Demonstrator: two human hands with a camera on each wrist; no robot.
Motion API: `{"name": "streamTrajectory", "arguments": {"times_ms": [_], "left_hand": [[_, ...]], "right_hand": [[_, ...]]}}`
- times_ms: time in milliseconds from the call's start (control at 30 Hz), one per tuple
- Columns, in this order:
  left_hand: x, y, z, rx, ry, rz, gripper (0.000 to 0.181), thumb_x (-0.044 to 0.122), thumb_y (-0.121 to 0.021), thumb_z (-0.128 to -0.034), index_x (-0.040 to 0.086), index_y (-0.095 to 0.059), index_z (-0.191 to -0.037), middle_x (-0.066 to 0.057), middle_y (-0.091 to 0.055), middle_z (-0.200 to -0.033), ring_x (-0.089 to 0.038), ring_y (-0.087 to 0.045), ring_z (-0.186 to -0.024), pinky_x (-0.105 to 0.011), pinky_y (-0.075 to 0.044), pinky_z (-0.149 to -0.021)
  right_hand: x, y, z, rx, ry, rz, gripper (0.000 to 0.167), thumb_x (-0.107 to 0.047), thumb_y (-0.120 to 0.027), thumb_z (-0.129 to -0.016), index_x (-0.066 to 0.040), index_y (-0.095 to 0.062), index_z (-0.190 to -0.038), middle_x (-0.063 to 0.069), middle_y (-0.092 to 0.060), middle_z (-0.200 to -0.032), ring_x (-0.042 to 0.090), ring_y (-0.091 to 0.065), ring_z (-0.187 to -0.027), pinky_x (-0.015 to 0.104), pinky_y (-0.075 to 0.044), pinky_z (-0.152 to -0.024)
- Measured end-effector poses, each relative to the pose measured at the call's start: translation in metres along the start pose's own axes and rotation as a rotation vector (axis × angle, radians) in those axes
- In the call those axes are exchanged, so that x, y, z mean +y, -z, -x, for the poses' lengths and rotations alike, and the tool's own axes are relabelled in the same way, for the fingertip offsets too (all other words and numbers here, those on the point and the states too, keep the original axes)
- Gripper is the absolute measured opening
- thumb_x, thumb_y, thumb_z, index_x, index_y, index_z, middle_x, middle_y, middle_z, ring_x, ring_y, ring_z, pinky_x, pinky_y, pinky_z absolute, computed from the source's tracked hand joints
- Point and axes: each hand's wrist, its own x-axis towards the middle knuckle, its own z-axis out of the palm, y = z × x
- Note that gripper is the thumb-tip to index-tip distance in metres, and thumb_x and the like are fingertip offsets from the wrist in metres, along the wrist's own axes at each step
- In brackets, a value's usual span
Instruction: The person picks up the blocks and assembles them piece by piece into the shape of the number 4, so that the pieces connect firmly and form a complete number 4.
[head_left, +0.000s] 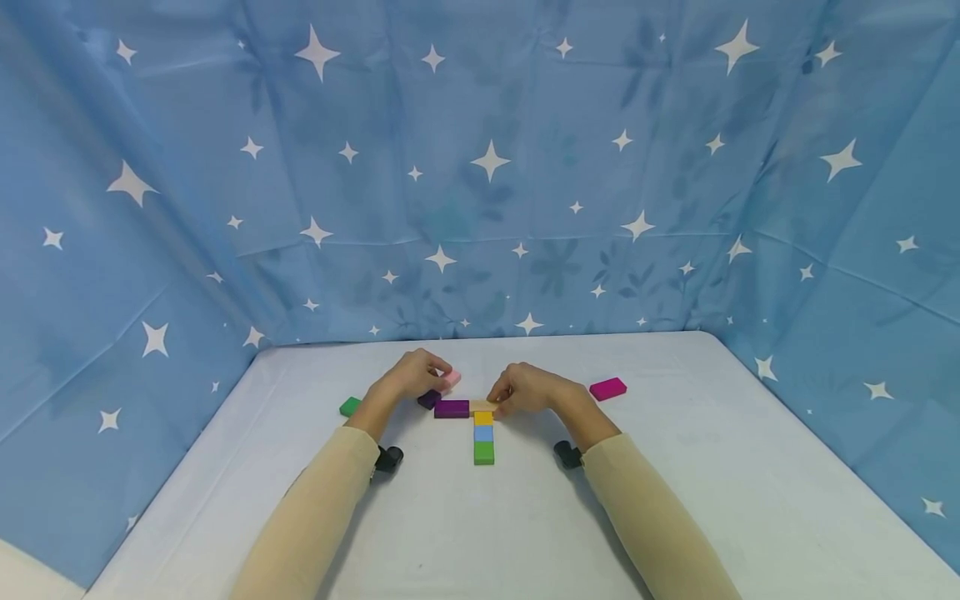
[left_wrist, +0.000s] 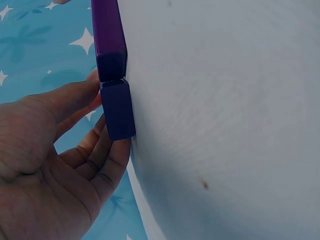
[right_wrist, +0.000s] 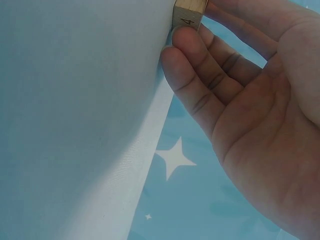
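Bent fingers of my left hand (head_left: 414, 375) pinch a pale pink block (head_left: 452, 380) at the back of the table. That block is out of sight in the left wrist view. Just below this hand lies a dark navy block (left_wrist: 118, 111), close to the end of a purple block (head_left: 452, 408). My right hand (head_left: 525, 390) grips the right end of a plain wooden block (right_wrist: 189, 15) bearing a "4". In the head view the wooden block lies beside the purple one. Yellow (head_left: 483, 418), blue (head_left: 483, 433) and green (head_left: 483, 453) sections run in a column towards me.
A green block (head_left: 350, 407) lies left of my left forearm. Off to the right is a magenta block (head_left: 608, 389). The white table (head_left: 465, 533) meets a blue star-patterned curtain (head_left: 480, 208) at the back and sides.
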Motion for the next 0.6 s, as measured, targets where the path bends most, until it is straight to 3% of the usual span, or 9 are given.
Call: {"name": "streamTrajectory", "arguments": {"times_ms": [600], "left_hand": [[0.0006, -0.0006, 0.0031, 0.007, -0.016, -0.015, 0.036, 0.023, -0.076, -0.0964, 0.014, -0.074, -0.131, -0.01, -0.069, -0.132, -0.028, -0.063, -0.12, -0.048, -0.054, -0.103]], "right_hand": [[-0.0001, -0.0009, -0.0009, -0.001, 0.001, -0.003, 0.025, -0.022, -0.085, -0.089, -0.019, -0.082, -0.114, -0.004, -0.069, -0.088, 0.016, -0.059, -0.086, 0.03, -0.049, -0.075]]}}
